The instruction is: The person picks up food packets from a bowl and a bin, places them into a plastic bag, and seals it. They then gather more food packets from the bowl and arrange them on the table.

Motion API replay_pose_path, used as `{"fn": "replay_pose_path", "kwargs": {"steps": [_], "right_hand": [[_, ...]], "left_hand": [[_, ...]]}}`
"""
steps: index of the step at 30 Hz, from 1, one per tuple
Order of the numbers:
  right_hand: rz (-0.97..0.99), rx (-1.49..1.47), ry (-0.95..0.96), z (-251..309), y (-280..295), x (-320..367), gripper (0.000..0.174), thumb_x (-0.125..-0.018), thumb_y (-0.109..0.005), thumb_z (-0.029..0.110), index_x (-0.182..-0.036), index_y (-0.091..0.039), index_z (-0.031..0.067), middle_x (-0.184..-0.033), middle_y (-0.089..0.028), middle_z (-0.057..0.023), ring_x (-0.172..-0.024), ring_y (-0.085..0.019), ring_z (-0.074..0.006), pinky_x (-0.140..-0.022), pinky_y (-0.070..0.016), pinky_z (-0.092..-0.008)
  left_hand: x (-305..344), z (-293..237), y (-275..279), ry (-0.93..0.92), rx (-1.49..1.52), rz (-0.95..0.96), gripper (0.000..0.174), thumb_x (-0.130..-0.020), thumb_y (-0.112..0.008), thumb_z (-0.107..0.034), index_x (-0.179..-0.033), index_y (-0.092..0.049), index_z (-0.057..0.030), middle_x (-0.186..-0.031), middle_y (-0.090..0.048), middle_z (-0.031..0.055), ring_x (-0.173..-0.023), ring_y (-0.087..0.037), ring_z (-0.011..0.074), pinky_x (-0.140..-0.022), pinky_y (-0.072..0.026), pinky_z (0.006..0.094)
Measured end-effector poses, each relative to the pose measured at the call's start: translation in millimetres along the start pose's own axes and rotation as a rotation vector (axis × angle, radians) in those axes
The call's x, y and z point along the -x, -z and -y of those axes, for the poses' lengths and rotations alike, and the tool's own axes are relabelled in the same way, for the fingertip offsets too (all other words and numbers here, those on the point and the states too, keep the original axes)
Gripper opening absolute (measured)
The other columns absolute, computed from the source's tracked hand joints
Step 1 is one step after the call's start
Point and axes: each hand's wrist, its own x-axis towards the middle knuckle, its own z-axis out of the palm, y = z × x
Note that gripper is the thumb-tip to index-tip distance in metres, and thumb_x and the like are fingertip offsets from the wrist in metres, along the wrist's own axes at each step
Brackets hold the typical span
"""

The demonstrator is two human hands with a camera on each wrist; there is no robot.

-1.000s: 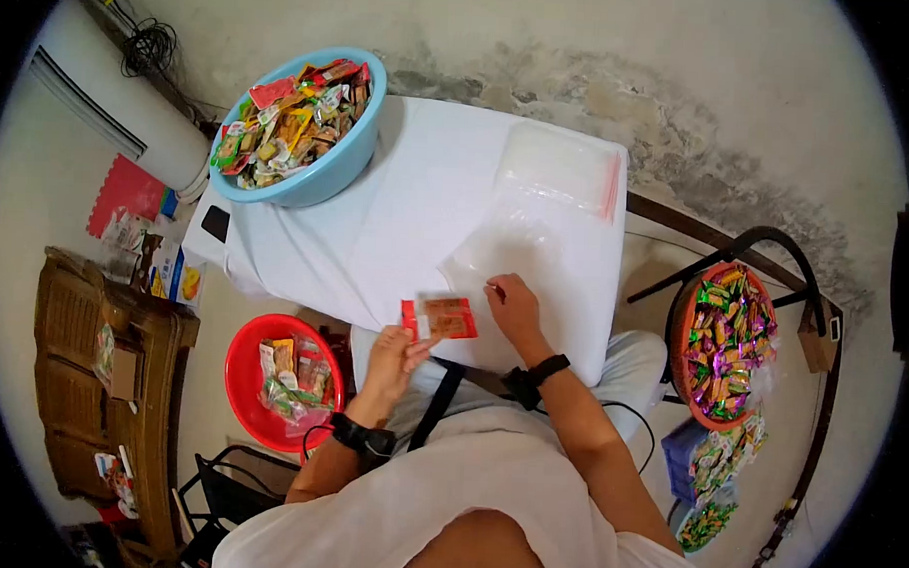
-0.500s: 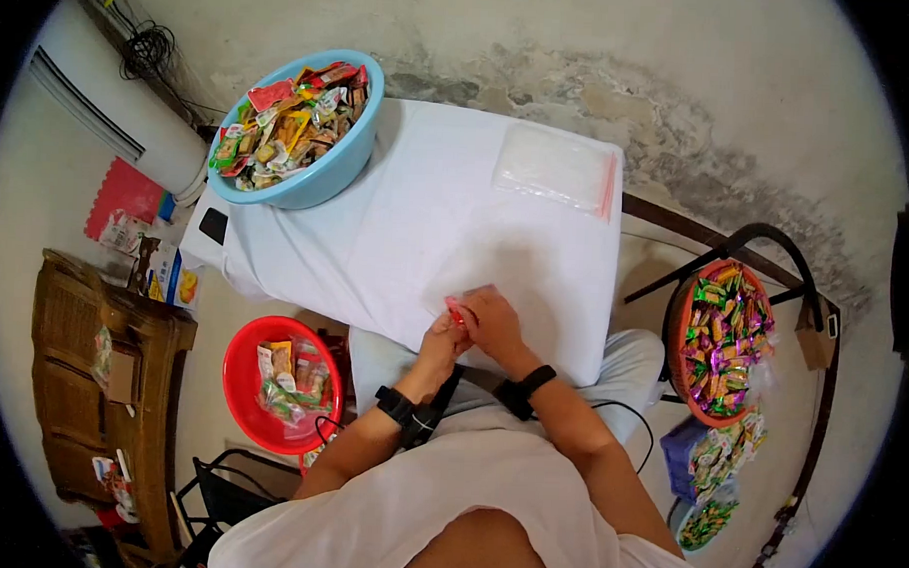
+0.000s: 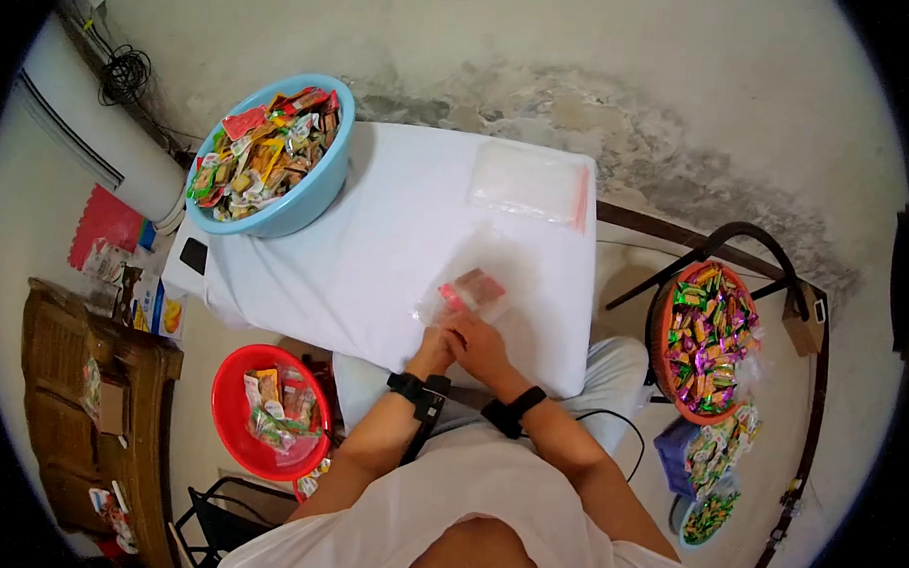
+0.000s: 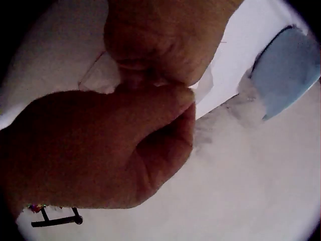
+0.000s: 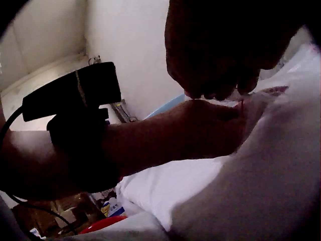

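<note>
In the head view a clear plastic bag (image 3: pixel 429 308) with a pinkish-red edge lies on the white-covered table, in front of the person. A red packet with a brown middle (image 3: pixel 474 290) shows inside it, just beyond the fingers. My left hand (image 3: pixel 432 351) and right hand (image 3: pixel 480 347) meet at the bag's near edge and pinch it. The left wrist view shows the left hand (image 4: pixel 165 40) against the right hand (image 4: pixel 100 145), thumb and bent finger together. In the dim right wrist view, the right hand (image 5: pixel 220 55) is above the left, with clear film at the fingertips.
A stack of clear bags (image 3: pixel 528 186) lies at the table's far right. The blue basin (image 3: pixel 322 194) full of packets and a phone (image 3: pixel 192 257) are at its left. A red basin (image 3: pixel 231 426) stands lower left; a basket of wrapped sweets (image 3: pixel 708 343) stands right.
The left hand held the red packet apart from the right hand; the hands then came together. Now the packet lies in the bag beyond the fingers. The head view has shifted slightly.
</note>
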Motion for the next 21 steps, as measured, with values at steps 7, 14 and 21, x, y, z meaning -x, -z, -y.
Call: {"fn": "replay_pose_path", "kwargs": {"steps": [7,14,21], "right_hand": [[-0.025,-0.011,-0.065,-6,0,6,0.011,-0.08,-0.059,0.014,-0.089,-0.059,0.0071,-0.087,-0.06,-0.0105,-0.075,-0.059,-0.0312,-0.064,-0.0482,-0.0374],[-0.013,-0.061,-0.065,-6,6,-1,0.012,-0.08,-0.06,0.013,-0.089,-0.059,0.0055,-0.086,-0.06,-0.0114,-0.077,-0.059,-0.0298,-0.066,-0.0478,-0.036],[0.027,-0.001,-0.121,-11,5,-8,0.011,-0.083,-0.056,0.014,-0.09,-0.059,0.0067,-0.093,-0.06,-0.0103,-0.083,-0.058,-0.0298,-0.069,-0.0473,-0.0357]], "left_hand": [[-5,-42,-44,0.073,0.318,-0.088,0.052,-0.086,-0.054,-0.011,-0.133,-0.032,-0.0051,-0.128,-0.044,0.0144,-0.112,-0.049,0.0281,-0.092,-0.043,0.037],[-17,-65,-68,0.099,0.179,0.077,0.054,-0.087,-0.055,-0.021,-0.133,-0.033,-0.0051,-0.127,-0.045,0.0093,-0.115,-0.046,0.021,-0.091,-0.0417,0.0316],[-24,-33,-39,0.116,0.072,0.063,0.04,-0.094,-0.041,-0.024,-0.13,-0.038,-0.0059,-0.118,-0.051,0.0069,-0.102,-0.052,0.0186,-0.085,-0.0446,0.0291]]}}
